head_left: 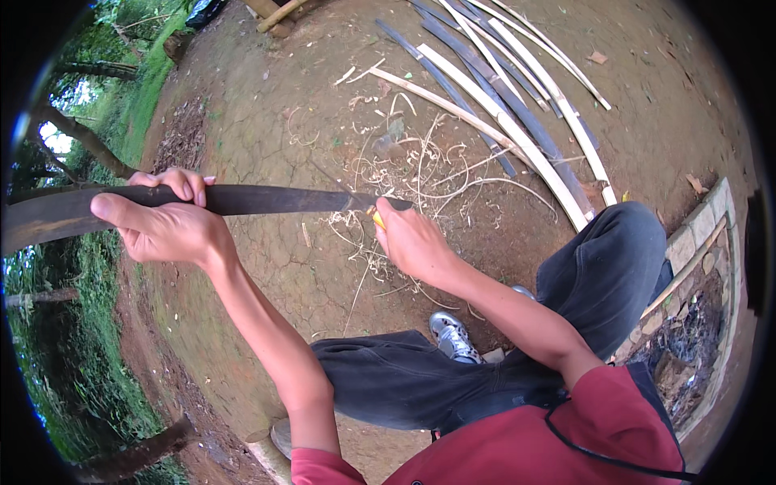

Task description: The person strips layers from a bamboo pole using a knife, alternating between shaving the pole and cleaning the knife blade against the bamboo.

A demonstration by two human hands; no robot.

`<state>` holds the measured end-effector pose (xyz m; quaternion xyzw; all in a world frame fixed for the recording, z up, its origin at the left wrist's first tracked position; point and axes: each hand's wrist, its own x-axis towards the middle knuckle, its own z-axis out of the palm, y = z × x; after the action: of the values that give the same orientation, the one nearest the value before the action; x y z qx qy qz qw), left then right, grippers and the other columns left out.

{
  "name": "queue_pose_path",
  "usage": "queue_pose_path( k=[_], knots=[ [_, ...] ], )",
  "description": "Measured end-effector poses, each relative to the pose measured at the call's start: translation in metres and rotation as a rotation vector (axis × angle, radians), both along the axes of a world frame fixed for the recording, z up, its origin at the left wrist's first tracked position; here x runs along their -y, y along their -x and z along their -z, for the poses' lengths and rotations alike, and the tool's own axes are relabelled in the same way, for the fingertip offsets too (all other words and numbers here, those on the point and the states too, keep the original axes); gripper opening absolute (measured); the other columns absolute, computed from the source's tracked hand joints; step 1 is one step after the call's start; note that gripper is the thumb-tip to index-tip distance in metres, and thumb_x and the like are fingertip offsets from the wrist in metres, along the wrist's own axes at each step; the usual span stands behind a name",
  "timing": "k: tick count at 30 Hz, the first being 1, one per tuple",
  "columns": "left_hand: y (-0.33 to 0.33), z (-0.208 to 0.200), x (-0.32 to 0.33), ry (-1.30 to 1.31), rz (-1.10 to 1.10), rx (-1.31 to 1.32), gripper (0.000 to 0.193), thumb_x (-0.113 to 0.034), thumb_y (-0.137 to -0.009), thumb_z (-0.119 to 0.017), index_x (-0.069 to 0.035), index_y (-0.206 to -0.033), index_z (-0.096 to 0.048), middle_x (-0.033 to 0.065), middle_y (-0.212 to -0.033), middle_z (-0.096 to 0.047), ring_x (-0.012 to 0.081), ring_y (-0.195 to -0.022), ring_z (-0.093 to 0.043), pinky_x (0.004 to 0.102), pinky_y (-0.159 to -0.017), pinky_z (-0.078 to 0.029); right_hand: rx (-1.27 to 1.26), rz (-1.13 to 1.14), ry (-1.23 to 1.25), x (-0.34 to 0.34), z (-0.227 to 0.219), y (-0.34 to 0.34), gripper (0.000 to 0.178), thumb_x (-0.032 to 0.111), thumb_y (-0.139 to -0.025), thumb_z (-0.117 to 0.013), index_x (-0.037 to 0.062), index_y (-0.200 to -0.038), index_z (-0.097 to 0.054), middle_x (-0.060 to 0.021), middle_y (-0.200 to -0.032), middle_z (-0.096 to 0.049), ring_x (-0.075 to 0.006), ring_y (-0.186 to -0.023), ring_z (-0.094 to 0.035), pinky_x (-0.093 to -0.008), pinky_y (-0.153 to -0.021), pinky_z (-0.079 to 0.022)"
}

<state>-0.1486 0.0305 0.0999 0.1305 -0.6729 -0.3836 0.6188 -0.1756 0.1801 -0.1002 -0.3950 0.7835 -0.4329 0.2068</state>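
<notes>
Several pale split bamboo slats [517, 105] already lying beyond the long dark bamboo strip [186, 202]; curled shavings [404, 174] beneath it; left hand [166, 222] wrapped around strip; right hand [412, 238] clenched on yellow-handled knife [377, 218] at its end; shaving seemingly midway.

No packages, labels, signs, screens

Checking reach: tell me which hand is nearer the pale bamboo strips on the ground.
Right. The right hand lies just below-left of the bamboo strips; the left hand is far off, gripping the dark strip.
</notes>
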Motion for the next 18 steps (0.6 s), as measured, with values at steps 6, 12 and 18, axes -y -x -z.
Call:
queue_pose_path(
  k=[6,12,18],
  knots=[
    [0.0,0.002,-0.014,0.028,0.04,-0.069,0.057,-0.056,-0.092,-0.046,-0.004,-0.067,-0.045,0.0031,-0.053,-0.042,0.0115,-0.035,-0.042,0.0241,-0.029,-0.032,0.137,-0.072,-0.146,-0.009,-0.045,-0.007,0.022,0.003,-0.089,-0.048,-0.013,-0.105,-0.049,-0.0157,-0.059,-0.059,-0.0266,-0.053,-0.061,-0.039,-0.048,-0.052],
    [-0.002,0.001,-0.013,-0.007,0.058,-0.108,0.058,-0.056,-0.091,-0.047,-0.003,-0.068,-0.044,0.0033,-0.053,-0.042,0.0117,-0.035,-0.041,0.0246,-0.029,-0.031,0.177,-0.05,-0.074,-0.019,-0.049,-0.006,0.019,0.008,-0.09,-0.05,-0.0079,-0.101,-0.047,-0.0202,-0.059,-0.059,-0.0359,-0.055,-0.062,-0.0455,-0.051,-0.051],
    [0.0,0.0,-0.021,0.007,0.068,-0.111,0.057,-0.054,-0.093,-0.046,-0.003,-0.068,-0.045,0.0032,-0.051,-0.041,0.0121,-0.034,-0.041,0.0247,-0.029,-0.03,0.202,0.008,-0.17,-0.01,0.0,-0.002,0.018,0.008,-0.091,-0.048,-0.0069,-0.102,-0.049,-0.0221,-0.063,-0.06,-0.0375,-0.06,-0.064,-0.0466,-0.053,-0.051]
  ],
)
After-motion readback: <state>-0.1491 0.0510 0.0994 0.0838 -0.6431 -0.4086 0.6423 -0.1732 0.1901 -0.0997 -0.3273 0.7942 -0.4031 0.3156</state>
